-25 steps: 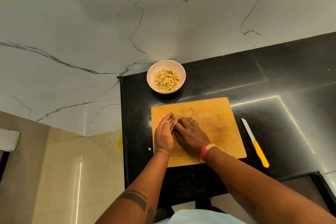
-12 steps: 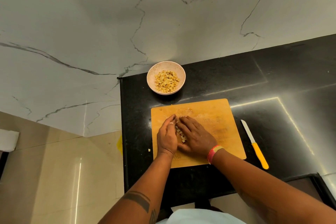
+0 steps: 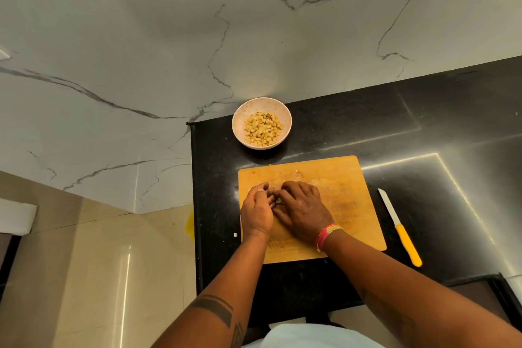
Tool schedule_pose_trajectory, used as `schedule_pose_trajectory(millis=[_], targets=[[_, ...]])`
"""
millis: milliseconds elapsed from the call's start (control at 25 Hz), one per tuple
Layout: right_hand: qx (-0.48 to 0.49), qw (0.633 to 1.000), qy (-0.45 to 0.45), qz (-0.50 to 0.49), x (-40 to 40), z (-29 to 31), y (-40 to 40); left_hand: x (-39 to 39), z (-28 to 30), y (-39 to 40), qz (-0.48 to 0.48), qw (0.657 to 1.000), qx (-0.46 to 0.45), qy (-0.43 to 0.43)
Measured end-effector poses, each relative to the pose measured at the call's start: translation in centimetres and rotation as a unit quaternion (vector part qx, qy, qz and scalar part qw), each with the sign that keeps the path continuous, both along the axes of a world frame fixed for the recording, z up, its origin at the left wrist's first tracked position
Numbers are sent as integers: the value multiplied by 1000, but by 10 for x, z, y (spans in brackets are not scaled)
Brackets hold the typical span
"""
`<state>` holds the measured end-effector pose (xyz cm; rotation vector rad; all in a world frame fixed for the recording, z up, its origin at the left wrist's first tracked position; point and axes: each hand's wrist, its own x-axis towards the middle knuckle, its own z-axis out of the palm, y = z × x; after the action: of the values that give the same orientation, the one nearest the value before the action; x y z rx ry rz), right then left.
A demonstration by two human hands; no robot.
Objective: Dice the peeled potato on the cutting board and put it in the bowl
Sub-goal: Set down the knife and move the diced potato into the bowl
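Hands met at the left half of the cutting board (image 3: 333, 178) in our one head view. Our left hand (image 3: 257, 213) and right hand (image 3: 303, 210) lay cupped toward each other, with the fingers (image 3: 293, 188) of each curled inward and nearly touching. A small pale bit of potato (image 3: 278, 201) showed in the gap between them; the rest of whatever they gathered was hidden, so we could not tell how much was there or whether either hand had truly closed on it.

From the board, the bowl (image 3: 240, 121) stood at about eleven o'clock on the black bench (image 3: 423, 121), near the wall and apart from the board. It already held a heap of diced potato (image 3: 263, 129), so we judged the cutting done and the last scoop in hand. The knife (image 3: 399, 227) lay at three o'clock from the board, just beside its right edge, with its yellow handle toward us and neither hand on it. One stray bit (image 3: 235, 234) sat on the bench at nine o'clock, just off the board's left edge.

We judged the dice to be light, firm and damp, so likely slippery and prone to scatter. The best hold seemed a scoop from below with both palms closed as a cup, not a pinch, and a low carry to the bowl.
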<state>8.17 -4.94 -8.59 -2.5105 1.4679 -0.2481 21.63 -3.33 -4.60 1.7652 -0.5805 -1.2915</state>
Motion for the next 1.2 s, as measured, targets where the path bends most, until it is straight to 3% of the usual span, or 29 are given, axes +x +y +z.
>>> schedule_pose_trajectory(millis=[200,360,560,920,1200], targets=[[14,1000,-2,-28,1,-1,-6,-2,2,-5,16,1000,10,-9],[13,999,22,-24,0,5,-8,-4,-1,-2,-19,995,6,-100],[6,992,125,15,-22,12,-3,-17,3,2,-107,974,-18,-200],[41,987,117,102,-11,8,-16,-23,8,-15,-72,970,50,-226],[83,991,76,67,-4,18,-26,-29,7,-19,-44,978,75,-188]])
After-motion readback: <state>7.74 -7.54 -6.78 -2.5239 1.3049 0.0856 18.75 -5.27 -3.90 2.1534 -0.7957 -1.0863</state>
